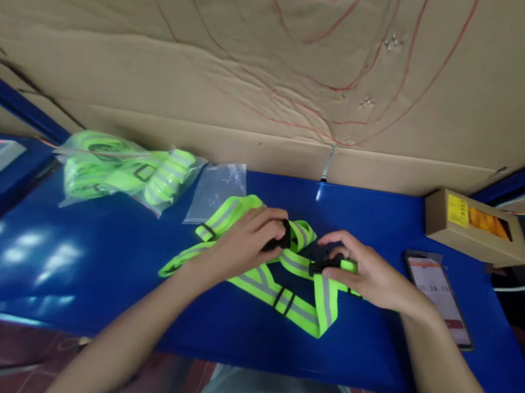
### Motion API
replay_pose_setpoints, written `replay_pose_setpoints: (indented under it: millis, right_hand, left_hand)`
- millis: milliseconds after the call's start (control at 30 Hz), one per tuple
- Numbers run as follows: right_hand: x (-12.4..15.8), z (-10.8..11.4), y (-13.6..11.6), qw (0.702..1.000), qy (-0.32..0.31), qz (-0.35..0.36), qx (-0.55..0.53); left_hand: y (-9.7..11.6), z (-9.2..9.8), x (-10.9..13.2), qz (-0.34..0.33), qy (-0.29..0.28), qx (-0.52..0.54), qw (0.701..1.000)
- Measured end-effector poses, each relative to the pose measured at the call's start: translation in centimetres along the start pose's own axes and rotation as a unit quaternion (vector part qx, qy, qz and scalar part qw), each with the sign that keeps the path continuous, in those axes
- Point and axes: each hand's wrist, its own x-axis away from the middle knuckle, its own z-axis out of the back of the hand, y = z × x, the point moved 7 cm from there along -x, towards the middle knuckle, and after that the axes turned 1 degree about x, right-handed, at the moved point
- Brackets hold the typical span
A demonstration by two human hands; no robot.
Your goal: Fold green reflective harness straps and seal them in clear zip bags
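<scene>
A lime-yellow reflective strap harness (305, 316) with grey stripes and black sliders lies loosely looped on the blue table (116, 279). My left hand (248, 238) is closed, its fingers curled round a black buckle piece (284, 236) on the harness. To the right, a second black buckle piece (324, 264) sits between the thumb and fingers of my right hand (365, 272). A small gap separates the two pieces, which face each other. Parts of the harness pass under my left hand and are hidden there.
At the back left lies a clear bag of folded lime straps (118, 174), beside a flat clear plastic bag (217, 194). A phone (440, 299) showing a timer and a cardboard box (477, 229) are on the right. Behind stands a cardboard wall (160, 84) with red lines.
</scene>
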Motion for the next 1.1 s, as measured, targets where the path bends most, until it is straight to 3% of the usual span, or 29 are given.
replay_pose_setpoints:
  millis: [167, 333, 500, 600, 767, 933, 1100]
  right_hand:
    - [-0.3, -1.6, -0.4, 0.999, -0.036, -0.015, -0.032]
    - [0.1, -2.3, 0.1, 0.994, -0.085, -0.05, -0.049]
    - [1.1, -2.9, 0.7, 0.981, -0.143, -0.104, -0.075]
    - [1.4, -3.4, 0.7, 0.975, -0.177, -0.096, -0.096]
    - [1.2, -4.4, 1.0, 0.981, -0.163, -0.088, -0.063]
    - [0.2, -6.4, 0.5, 0.983, -0.153, -0.031, -0.099]
    - [-0.1, -5.5, -0.7, 0.968, -0.131, -0.028, -0.212]
  left_hand:
    - [1.6, -2.0, 1.2, -0.029, -0.062, 0.068, 0.995]
    - [1.7, -2.4, 1.8, -0.032, -0.09, 0.107, 0.99]
    - [3.6, -2.6, 2.0, -0.07, -0.148, 0.062, 0.985]
    - [4.7, -2.7, 2.2, -0.089, -0.157, 0.036, 0.983]
    - [5.6, -3.4, 2.7, -0.094, -0.154, 0.062, 0.982]
    - [5.3, -4.5, 2.7, 0.001, -0.164, 0.119, 0.979]
    - [5.8, -3.0, 1.8, -0.051, -0.151, 0.125, 0.979]
